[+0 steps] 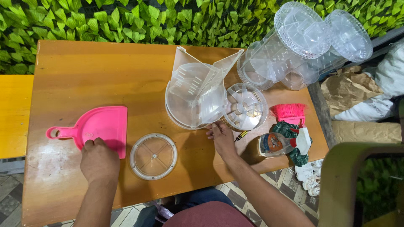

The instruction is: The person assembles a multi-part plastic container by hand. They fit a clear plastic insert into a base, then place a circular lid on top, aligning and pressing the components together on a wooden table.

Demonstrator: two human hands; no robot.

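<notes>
My left hand rests fingers-down on the near edge of a pink dustpan lying flat on the wooden table. My right hand touches the base of a clear plastic container assembly made of curved wall pieces, next to a round divided clear tray. A flat round clear lid lies between my two hands.
Stacked clear round containers lie tipped at the back right. A pink brush, a spray bottle and a green cloth sit at the right edge. Leafy green wall behind; a yellow bench at left; chair back at right.
</notes>
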